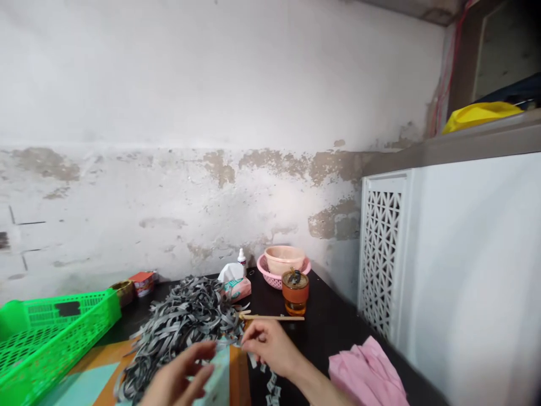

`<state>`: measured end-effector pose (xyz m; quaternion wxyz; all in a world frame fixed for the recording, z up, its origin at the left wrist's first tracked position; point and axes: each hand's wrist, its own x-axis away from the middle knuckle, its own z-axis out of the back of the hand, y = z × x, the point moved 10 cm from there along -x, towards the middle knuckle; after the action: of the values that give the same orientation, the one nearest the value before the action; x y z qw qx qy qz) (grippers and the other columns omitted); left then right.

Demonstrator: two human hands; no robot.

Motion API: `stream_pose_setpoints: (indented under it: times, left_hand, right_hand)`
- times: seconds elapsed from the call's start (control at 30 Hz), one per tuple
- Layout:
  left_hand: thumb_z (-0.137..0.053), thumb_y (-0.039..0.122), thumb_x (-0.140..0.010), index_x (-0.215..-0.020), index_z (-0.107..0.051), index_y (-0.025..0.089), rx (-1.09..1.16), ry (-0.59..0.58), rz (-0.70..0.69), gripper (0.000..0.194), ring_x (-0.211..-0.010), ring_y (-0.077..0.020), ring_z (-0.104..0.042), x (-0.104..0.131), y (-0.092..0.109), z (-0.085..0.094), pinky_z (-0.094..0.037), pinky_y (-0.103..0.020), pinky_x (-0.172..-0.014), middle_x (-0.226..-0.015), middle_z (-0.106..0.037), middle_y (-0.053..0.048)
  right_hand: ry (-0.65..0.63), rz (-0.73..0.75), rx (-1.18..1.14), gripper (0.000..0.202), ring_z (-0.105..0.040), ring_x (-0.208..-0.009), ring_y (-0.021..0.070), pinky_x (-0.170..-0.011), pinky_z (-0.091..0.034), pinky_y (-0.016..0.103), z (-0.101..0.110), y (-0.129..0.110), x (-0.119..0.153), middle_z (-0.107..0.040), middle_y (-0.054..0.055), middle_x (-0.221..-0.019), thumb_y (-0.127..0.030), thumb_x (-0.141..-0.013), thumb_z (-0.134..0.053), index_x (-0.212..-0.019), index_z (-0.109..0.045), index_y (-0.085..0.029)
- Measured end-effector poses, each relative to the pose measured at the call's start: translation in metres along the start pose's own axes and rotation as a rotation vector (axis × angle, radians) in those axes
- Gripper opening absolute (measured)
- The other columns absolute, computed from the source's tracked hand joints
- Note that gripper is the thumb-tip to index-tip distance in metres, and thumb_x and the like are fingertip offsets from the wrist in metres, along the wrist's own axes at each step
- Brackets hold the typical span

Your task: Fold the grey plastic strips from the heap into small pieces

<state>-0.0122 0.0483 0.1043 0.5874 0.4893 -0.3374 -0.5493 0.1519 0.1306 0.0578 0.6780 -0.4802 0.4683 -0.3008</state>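
A large heap of grey fabric strips (181,316) lies on the table. My left hand (181,376) is at the heap's near right edge, its fingers apart and nothing seen between them. Right of it, my right hand (270,347) has thumb and forefinger pinched together; whatever is between the fingertips is too small to make out. Small pale labels (273,388) trail in a line below my right wrist. Just beyond the right hand is a thin wooden stick (274,318). Under my hands is a light blue sheet with an orange-brown border (239,375).
At the left stands a green plastic basket (59,338). Toward the wall are a tissue pack (239,287), a white bottle (242,257), pink basins (285,259) and a lidded amber jar (296,296). Pink cloth (367,375) lies at right, near a white lattice panel (382,254).
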Motion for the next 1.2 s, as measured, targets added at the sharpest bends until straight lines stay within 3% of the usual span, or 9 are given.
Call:
stream_pose_setpoints:
  times: [0.1, 0.2, 0.33, 0.47, 0.57, 0.7, 0.83, 0.97, 1.2]
  left_hand:
    - [-0.077, 0.058, -0.054, -0.093, -0.070, 0.023, 0.273, -0.091, 0.068, 0.053, -0.069, -0.0253, -0.069, -0.011, -0.014, -0.074, -0.056, -0.034, -0.057, -0.087, -0.075, -0.007]
    - [-0.082, 0.054, -0.049, -0.079, -0.069, 0.018, 0.411, -0.168, 0.054, 0.049, -0.060, -0.0192, -0.065, -0.029, -0.017, -0.108, -0.052, -0.028, -0.053, -0.067, -0.072, -0.003]
    - [-0.085, 0.048, -0.048, -0.063, -0.068, 0.016, 0.430, -0.147, 0.044, 0.039, -0.054, -0.0135, -0.060, -0.048, -0.024, -0.102, -0.048, -0.022, -0.051, -0.057, -0.068, 0.001]
    - [-0.084, 0.052, -0.046, -0.062, -0.067, 0.016, 0.413, -0.162, 0.060, 0.044, -0.055, -0.0139, -0.058, -0.051, -0.033, -0.101, -0.046, -0.022, -0.052, -0.056, -0.068, 0.001]
    - [-0.079, 0.050, -0.057, -0.067, -0.066, 0.017, 0.338, -0.207, 0.003, 0.037, -0.060, -0.0169, -0.059, -0.049, -0.034, -0.107, -0.047, -0.025, -0.056, -0.064, -0.070, -0.002]
    - [-0.063, 0.029, -0.075, -0.079, -0.066, 0.019, -0.040, -0.216, -0.144, 0.011, -0.070, -0.0219, -0.062, -0.044, -0.035, -0.113, -0.046, -0.029, -0.065, -0.074, -0.069, -0.004]
    - [-0.062, 0.014, -0.069, -0.085, -0.072, 0.021, -0.471, -0.236, -0.255, 0.020, -0.086, -0.0250, -0.062, -0.039, -0.038, -0.130, -0.042, -0.030, -0.076, -0.095, -0.067, -0.008]
    - [-0.053, 0.010, -0.073, -0.067, -0.073, 0.019, -0.568, -0.276, -0.287, 0.022, -0.072, -0.0212, -0.061, -0.043, -0.048, -0.146, -0.040, -0.026, -0.065, -0.080, -0.068, -0.008]
    - [-0.049, 0.004, -0.071, -0.068, -0.072, 0.019, -0.497, -0.167, -0.270, 0.028, -0.061, -0.0198, -0.056, -0.053, -0.055, -0.120, -0.036, -0.027, -0.059, -0.071, -0.068, -0.006]
  right_hand:
    - [0.031, -0.041, -0.248, 0.024, -0.053, -0.043, 0.0101, -0.045, -0.040, 0.021, 0.013, 0.000, -0.009, -0.058, -0.005, -0.051, -0.037, -0.068, -0.072, -0.071, -0.063, -0.015]
    - [0.063, -0.030, -0.417, 0.031, -0.058, -0.049, 0.0105, -0.049, -0.045, 0.021, 0.026, -0.003, -0.013, -0.067, 0.001, -0.064, -0.039, -0.064, -0.077, -0.072, -0.061, -0.014]
    - [0.038, -0.045, -0.476, 0.031, -0.063, -0.056, 0.0120, -0.054, -0.047, 0.022, 0.032, -0.004, -0.013, -0.069, 0.002, -0.068, -0.039, -0.067, -0.076, -0.075, -0.059, -0.014]
    - [-0.028, -0.124, -0.503, 0.038, -0.064, -0.058, 0.0127, -0.059, -0.049, 0.025, 0.027, 0.001, -0.012, -0.068, 0.001, -0.068, -0.039, -0.061, -0.081, -0.080, -0.059, -0.013]
    - [-0.068, -0.156, -0.408, 0.041, -0.062, -0.054, 0.0119, -0.058, -0.049, 0.026, 0.025, 0.009, -0.012, -0.065, -0.001, -0.066, -0.037, -0.058, -0.083, -0.083, -0.062, -0.013]
    - [-0.039, -0.173, -0.183, 0.037, -0.054, -0.047, 0.0090, -0.052, -0.044, 0.024, 0.036, 0.026, -0.014, -0.059, -0.005, -0.056, -0.034, -0.053, -0.084, -0.075, -0.062, -0.014]
    - [0.016, -0.182, -0.060, 0.031, -0.052, -0.049, 0.0085, -0.052, -0.042, 0.023, 0.050, 0.040, -0.016, -0.061, -0.004, -0.059, -0.024, -0.051, -0.082, -0.073, -0.063, -0.015]
    - [0.021, -0.210, 0.087, 0.028, -0.053, -0.051, 0.0088, -0.050, -0.038, 0.021, 0.056, 0.054, -0.015, -0.062, -0.004, -0.063, -0.006, -0.047, -0.077, -0.071, -0.066, -0.016]
    - [-0.010, -0.269, 0.195, 0.029, -0.051, -0.045, 0.0102, -0.048, -0.035, 0.022, 0.059, 0.071, -0.008, -0.058, -0.007, -0.048, 0.002, -0.043, -0.072, -0.063, -0.066, -0.017]
